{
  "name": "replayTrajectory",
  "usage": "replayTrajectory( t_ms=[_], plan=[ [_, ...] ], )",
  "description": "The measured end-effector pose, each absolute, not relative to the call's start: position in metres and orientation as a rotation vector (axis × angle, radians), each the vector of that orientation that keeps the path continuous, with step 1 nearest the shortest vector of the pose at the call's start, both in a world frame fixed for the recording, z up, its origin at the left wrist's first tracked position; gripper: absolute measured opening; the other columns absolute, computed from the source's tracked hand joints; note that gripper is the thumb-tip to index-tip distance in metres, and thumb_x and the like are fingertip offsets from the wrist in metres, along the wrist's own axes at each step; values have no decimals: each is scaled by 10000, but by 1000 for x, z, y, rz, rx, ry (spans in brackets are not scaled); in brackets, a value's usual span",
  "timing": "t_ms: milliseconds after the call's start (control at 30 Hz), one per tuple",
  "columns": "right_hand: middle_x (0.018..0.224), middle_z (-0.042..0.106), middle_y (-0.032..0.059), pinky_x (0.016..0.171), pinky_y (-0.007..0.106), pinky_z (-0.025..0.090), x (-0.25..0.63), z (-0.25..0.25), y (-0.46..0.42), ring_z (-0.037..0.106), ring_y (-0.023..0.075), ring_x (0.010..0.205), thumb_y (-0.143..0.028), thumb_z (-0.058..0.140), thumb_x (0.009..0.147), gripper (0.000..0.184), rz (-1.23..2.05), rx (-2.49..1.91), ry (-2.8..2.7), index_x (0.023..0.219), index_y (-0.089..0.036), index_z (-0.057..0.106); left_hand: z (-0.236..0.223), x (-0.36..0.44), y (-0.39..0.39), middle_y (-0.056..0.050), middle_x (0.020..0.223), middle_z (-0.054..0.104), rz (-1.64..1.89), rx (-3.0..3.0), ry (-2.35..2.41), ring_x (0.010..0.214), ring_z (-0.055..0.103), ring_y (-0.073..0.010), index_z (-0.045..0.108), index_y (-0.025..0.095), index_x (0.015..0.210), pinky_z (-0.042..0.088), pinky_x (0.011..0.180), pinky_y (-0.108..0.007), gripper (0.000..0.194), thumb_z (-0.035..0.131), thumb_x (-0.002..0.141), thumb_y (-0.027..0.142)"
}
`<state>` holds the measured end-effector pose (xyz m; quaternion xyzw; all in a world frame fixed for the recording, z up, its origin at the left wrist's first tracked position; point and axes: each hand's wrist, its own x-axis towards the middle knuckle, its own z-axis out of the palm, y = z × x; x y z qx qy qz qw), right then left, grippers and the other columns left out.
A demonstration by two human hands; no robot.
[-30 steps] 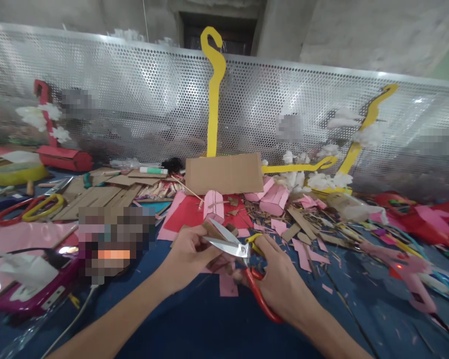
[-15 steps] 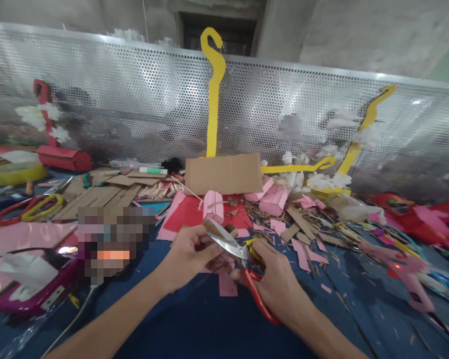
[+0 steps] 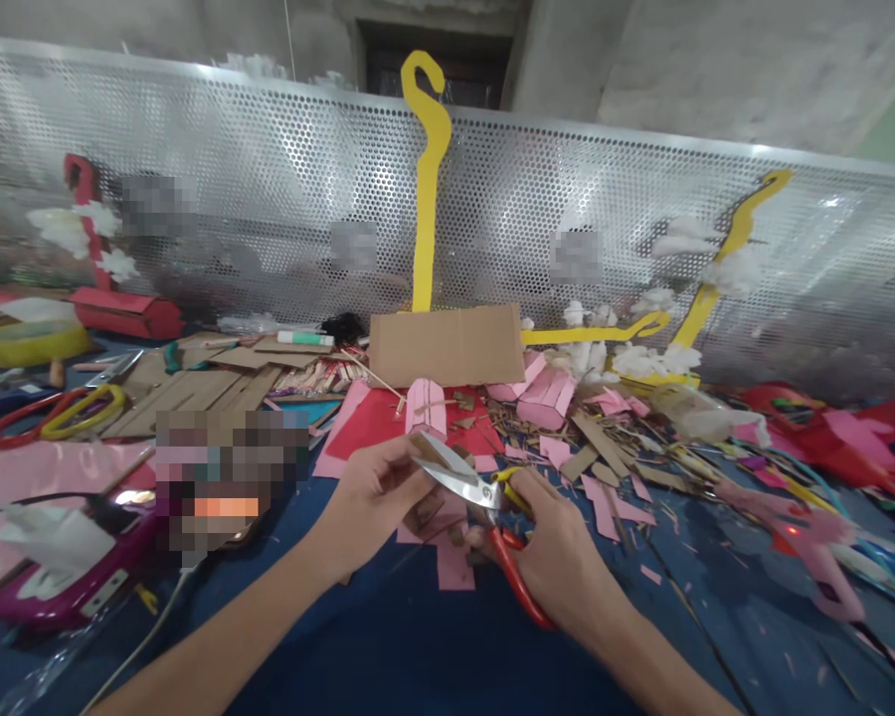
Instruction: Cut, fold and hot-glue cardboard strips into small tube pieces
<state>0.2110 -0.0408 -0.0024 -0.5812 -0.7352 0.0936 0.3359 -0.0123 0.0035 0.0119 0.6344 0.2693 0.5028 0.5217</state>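
My right hand is wrapped around scissors with a red and a yellow handle. Their silver blades point up and left, nearly together, at my left fingertips. My left hand pinches a small piece of brown cardboard by the blades, and its fingers partly cover it. Beneath both hands lie pink paper scraps on the blue table. Just beyond the blades stands a small pink paper piece with dark outlines, in front of a red sheet.
A brown cardboard block with a tall yellow hook stands ahead. Cardboard offcuts lie at right, near a pink glue gun. More scissors, a tape roll and cardboard strips are at left. A perforated metal panel closes the back.
The scissor blades have come closer together, and my right hand has shifted slightly. Less of the cardboard shows beyond the blades. My left hand keeps its pinch.
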Motion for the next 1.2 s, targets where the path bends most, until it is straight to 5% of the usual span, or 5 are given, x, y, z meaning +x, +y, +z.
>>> replayTrajectory(
  t_ms=[200,567,900,1200],
  plan=[
    [998,656,69,736,330,484,205,6,-49,619,252,874,-285,755,805,241,259,-1516,-1935,883,-240,532,2,-12,5,-33,849,749,1218,1545,674,759,672,-134,773,171,883,525,675,-222,77,706,916,192],
    [670,530,-56,553,249,336,203,-1,-47,462,146,616,-343,766,800,326,352,-1543,-1915,775,-243,456,2,-9,2,-32,789,731,1239,1545,745,721,660,-149,731,167,852,508,679,-252,151,719,916,303],
    [598,395,-93,517,241,262,206,-7,-44,342,117,572,-377,779,785,437,280,-1551,-1893,698,-249,371,-1,-10,4,-43,751,702,1229,1603,798,756,680,-199,739,159,915,547,735,-323,206,682,924,356],
    [614,417,-75,526,248,276,207,-7,-41,358,126,581,-407,803,759,487,196,-1538,-1873,674,-252,349,5,-15,1,-48,826,737,1207,1682,759,785,679,-184,730,176,916,574,819,-339,152,651,952,300]
  ],
)
